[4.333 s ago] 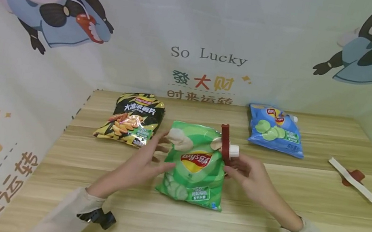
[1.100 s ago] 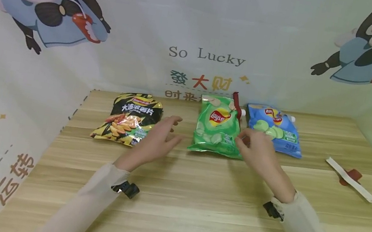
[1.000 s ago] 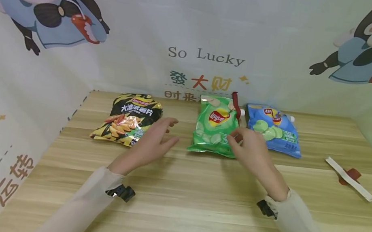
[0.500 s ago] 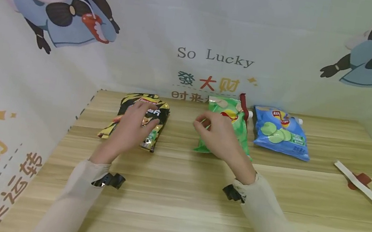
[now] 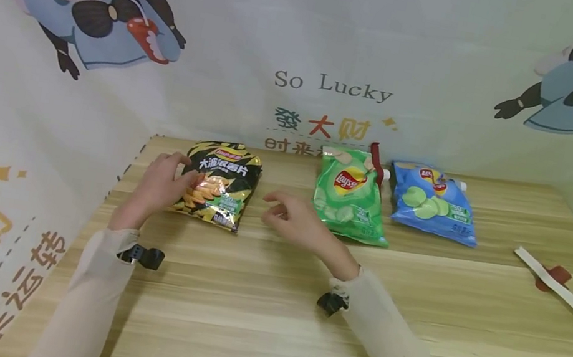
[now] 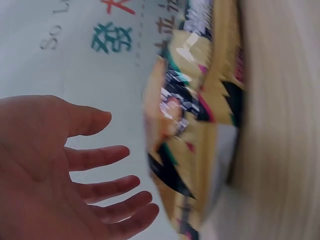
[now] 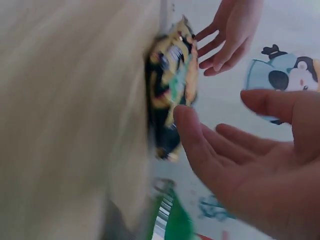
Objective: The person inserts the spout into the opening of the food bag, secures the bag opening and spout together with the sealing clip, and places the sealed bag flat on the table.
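A black and yellow chip bag [image 5: 223, 184] lies on the left of the wooden table. Over its left edge is my left hand [image 5: 160, 183], fingers spread; in the left wrist view a gap shows between those fingertips and the bag. To the right of the same bag hovers my right hand [image 5: 296, 221], its fingers loosely bent around nothing. Behind that hand lies a green chip bag [image 5: 348, 198] with a dark red sealing clip [image 5: 376, 165] across its upper right corner, a white spout at the clip's side.
A blue chip bag [image 5: 430, 202] with a white spout sits right of the green one. Farther right, a white strip [image 5: 553, 283] crosses a dark red piece [image 5: 558, 274] on the table [image 5: 262, 326]. A printed cloth [image 5: 230, 36] walls the back and sides.
The green bag with its clip went from the table's middle to the back, beside the blue bag, and was let go. Both hands then moved left, to either side of the black bag.
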The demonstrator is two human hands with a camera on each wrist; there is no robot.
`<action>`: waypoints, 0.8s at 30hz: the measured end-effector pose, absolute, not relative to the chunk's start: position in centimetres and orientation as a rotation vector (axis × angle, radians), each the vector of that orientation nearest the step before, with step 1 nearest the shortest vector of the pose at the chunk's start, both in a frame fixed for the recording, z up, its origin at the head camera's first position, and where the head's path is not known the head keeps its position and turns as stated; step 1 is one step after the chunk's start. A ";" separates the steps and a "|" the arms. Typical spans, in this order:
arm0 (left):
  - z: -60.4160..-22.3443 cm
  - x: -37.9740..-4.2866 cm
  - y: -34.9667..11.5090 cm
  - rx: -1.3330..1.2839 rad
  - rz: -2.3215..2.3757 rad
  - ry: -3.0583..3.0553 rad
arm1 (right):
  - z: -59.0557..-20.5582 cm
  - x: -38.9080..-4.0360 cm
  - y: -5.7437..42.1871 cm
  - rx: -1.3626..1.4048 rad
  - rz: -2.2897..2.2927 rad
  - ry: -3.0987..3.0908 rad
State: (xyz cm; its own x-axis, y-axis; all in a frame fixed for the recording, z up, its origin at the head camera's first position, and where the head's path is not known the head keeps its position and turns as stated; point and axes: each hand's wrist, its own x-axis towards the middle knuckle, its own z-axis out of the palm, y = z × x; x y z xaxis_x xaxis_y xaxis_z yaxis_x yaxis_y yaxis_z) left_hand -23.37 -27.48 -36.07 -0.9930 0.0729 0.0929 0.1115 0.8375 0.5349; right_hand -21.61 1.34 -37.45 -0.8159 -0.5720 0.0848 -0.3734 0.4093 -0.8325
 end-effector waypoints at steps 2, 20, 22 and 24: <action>-36.5 -23.5 -27.9 -0.141 -0.863 -2.968 | -38.3 -21.6 1.0 -0.802 -1.448 2.240; -36.6 -23.8 -28.4 -0.163 -1.176 -3.167 | -41.3 -22.2 -0.4 -0.222 -1.833 1.805; -36.8 -23.9 -28.6 -0.120 -1.177 -3.187 | -41.4 -22.2 -0.7 -0.191 -1.842 1.820; -37.1 -23.9 -28.7 -0.132 -1.186 -3.208 | -41.6 -22.1 -0.9 -0.174 -1.844 1.828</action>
State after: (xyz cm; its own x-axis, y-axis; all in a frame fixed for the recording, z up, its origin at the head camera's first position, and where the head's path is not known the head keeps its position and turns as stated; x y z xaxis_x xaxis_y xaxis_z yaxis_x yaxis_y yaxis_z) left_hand -23.92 -28.73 -37.09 -0.9578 0.1669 -0.2341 -0.0256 0.7617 0.6474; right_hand -22.12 -0.94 -41.59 -0.8498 -0.4510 -0.2729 0.2769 0.0587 -0.9591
